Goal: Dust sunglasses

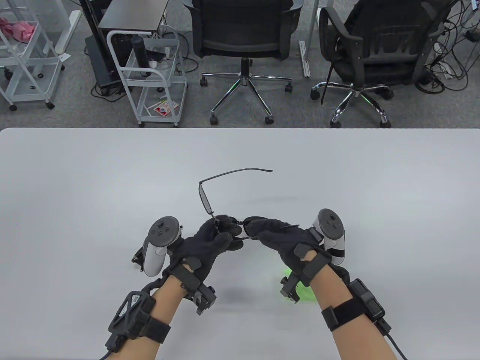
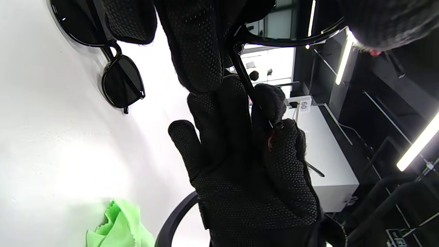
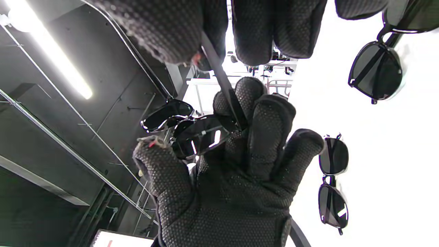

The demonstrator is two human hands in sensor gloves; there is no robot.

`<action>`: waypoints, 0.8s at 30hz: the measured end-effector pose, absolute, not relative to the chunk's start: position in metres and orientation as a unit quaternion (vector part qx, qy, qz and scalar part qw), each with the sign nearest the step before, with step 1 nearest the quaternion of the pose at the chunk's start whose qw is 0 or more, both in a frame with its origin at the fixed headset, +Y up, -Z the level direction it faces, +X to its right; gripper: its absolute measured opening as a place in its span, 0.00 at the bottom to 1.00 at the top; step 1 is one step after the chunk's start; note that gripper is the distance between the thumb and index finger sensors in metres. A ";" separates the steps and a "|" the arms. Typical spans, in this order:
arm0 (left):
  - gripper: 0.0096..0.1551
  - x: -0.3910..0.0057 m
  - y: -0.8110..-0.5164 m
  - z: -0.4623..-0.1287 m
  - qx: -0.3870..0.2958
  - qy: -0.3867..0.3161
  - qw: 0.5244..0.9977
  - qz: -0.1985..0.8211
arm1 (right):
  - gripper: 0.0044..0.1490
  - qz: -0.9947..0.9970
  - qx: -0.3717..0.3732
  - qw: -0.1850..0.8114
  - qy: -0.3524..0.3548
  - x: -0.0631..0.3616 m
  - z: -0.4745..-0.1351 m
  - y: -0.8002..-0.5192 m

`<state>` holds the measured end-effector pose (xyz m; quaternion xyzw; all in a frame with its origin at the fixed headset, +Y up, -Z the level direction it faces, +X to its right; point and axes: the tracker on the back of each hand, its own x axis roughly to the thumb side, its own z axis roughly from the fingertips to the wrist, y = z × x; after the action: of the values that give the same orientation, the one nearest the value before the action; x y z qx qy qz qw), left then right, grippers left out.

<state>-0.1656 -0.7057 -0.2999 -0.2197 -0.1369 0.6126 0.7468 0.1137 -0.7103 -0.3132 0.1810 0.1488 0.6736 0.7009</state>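
The sunglasses (image 1: 225, 202) are held above the worktop (image 1: 75, 187), pinched by left hand (image 1: 210, 240) and right hand (image 1: 277, 236). The green cloth (image 1: 300, 290) should be fetched while one grip is kept.

One sign can be read: a small white tag (image 2: 304, 104) bearing the number "60", seen in the left wrist view, just above the white cabinet (image 2: 329, 164); other printed items are too small to read.

Both hands (image 1: 210, 240) (image 1: 279, 240) meet mid-table, fingers curled, apparently pinching.
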 end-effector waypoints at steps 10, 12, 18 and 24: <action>0.57 -0.181 -0.701 -0.301 -0.144 -0.079 0.829 0.535 | 0.28 0.887 0.192 0.365 0.209 0.123 -0.308 -0.677; 0.57 -0.185 -0.701 -0.303 -0.133 -0.065 0.847 0.511 | 0.25 0.914 0.210 0.257 0.233 0.116 -0.304 -0.672; 0.57 -0.186 -0.700 -0.305 -0.117 -0.057 0.862 0.489 | 0.25 0.929 0.205 -0.026 0.308 0.113 -0.289 -0.691; 0.57 -0.186 -0.700 -0.304 -0.116 -0.058 0.864 0.486 | 0.39 0.922 0.215 -0.093 0.308 0.108 -0.281 -0.727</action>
<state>-0.1863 -0.6998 -0.3042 -0.1161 -0.0576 0.4860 0.8643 0.1078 -0.7274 -0.2815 0.2152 0.3083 0.9220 -0.0930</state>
